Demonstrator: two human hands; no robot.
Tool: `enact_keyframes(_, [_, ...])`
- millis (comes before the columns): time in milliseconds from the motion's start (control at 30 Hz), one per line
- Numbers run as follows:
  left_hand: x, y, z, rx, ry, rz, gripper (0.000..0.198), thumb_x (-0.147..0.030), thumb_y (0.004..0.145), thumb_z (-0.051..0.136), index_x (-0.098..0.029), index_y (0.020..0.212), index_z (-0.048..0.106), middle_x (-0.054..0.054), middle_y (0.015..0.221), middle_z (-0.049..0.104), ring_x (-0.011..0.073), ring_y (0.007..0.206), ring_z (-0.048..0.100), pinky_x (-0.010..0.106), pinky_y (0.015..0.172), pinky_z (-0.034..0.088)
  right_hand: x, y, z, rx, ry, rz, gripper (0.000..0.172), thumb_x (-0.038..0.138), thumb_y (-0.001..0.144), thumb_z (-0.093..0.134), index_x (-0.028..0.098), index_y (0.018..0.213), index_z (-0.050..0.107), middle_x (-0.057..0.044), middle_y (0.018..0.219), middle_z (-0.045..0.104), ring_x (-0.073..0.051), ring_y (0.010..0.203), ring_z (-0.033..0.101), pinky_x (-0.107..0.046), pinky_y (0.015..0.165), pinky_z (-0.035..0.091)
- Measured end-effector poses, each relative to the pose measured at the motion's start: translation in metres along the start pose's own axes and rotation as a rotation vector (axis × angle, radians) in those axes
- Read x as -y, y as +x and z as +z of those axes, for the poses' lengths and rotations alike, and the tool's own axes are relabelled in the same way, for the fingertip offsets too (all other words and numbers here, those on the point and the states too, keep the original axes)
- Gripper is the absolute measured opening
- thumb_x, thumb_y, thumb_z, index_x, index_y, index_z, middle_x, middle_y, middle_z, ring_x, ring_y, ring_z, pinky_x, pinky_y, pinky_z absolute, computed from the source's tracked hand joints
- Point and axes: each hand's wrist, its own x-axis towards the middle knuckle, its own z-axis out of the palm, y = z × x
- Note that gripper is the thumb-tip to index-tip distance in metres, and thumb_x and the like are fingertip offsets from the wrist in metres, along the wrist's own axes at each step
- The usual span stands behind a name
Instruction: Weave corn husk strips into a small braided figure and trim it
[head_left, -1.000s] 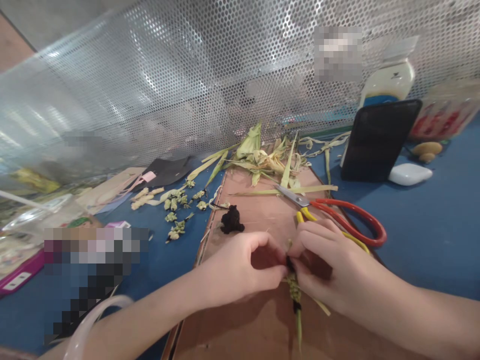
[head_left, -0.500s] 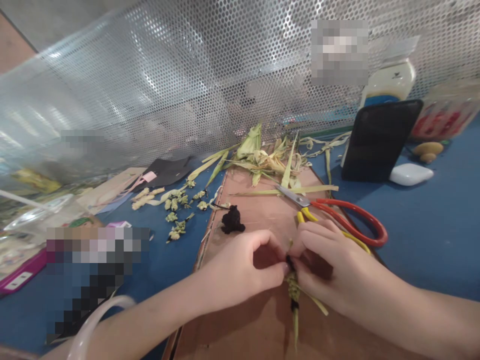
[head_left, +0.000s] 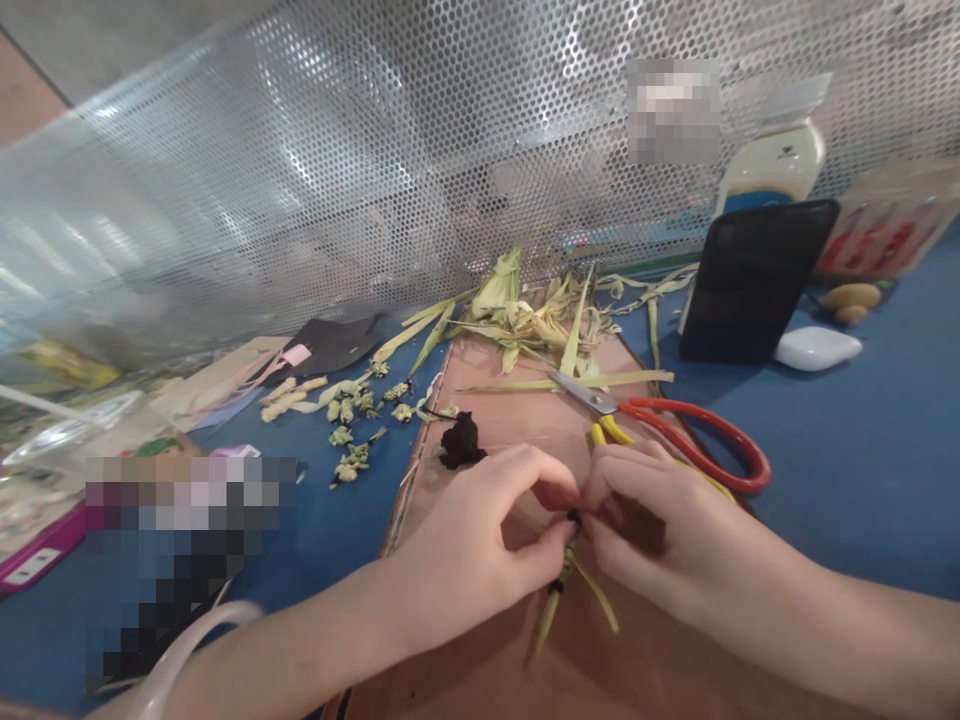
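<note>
Pinched between thumb and fingers at its black-tied upper end, a small braided piece of green husk (head_left: 568, 563) hangs over the cardboard. My left hand (head_left: 487, 525) closes on that end from the left, and my right hand (head_left: 660, 510) meets it from the right. Black thread also binds the braid lower down, and loose strips stick out below. The fingertips hide the exact knot. Just beyond the right hand lie scissors (head_left: 697, 435) with red and yellow handles. A tangle of black thread (head_left: 460, 440) rests past the left hand.
Husk strips (head_left: 532, 315) are heaped at the cardboard's (head_left: 450, 690) far end. Several small knotted husk pieces (head_left: 352, 405) lie on the blue table at left. At right stand a black phone (head_left: 757, 280), a white case (head_left: 817, 348) and a white bottle (head_left: 776, 160). Perforated metal mesh (head_left: 360, 180) rises behind.
The braid's lower end has swung left and tilted, and its loose strips have shifted left too. Both hands keep their pinch at the upper end, with fingertips slightly closer together.
</note>
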Motion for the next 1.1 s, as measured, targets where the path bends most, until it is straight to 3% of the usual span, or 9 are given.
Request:
enact_keyframes(200, [0.0045, -0.0010, -0.0003, -0.033, 0.123, 0.160, 0.012, -0.011, 0.077, 0.052, -0.019, 0.085, 0.057, -0.001, 0.084, 0.061, 0.0123, 0.084, 0.054, 0.025, 0.081, 0.041, 0.0011, 0.0006, -0.0023, 0.023, 0.021, -0.005, 0.016, 0.007, 0.071, 0.046, 0.019, 0.062, 0.042, 0.004, 0.059, 0.048, -0.010, 0.058, 0.042, -0.025, 0.058, 0.035])
enact_keyframes(533, [0.0064, -0.0021, -0.0017, -0.073, 0.250, 0.297, 0.011, -0.017, 0.083, 0.048, -0.017, 0.085, 0.059, 0.001, 0.080, 0.064, 0.0122, 0.076, 0.055, 0.025, 0.076, 0.044, 0.0018, 0.0008, -0.0030, 0.035, 0.015, 0.008, 0.015, 0.007, 0.070, 0.048, 0.019, 0.062, 0.044, 0.004, 0.060, 0.048, -0.011, 0.058, 0.043, -0.025, 0.058, 0.034])
enact_keyframes(1100, [0.0053, -0.0041, -0.0009, -0.142, 0.293, 0.230, 0.007, -0.015, 0.078, 0.054, -0.017, 0.080, 0.059, -0.002, 0.072, 0.064, 0.0100, 0.073, 0.055, 0.021, 0.074, 0.042, 0.0015, 0.0006, -0.0030, 0.032, 0.013, -0.005, 0.014, 0.008, 0.071, 0.048, 0.019, 0.063, 0.046, 0.003, 0.060, 0.048, -0.011, 0.058, 0.042, -0.028, 0.063, 0.035])
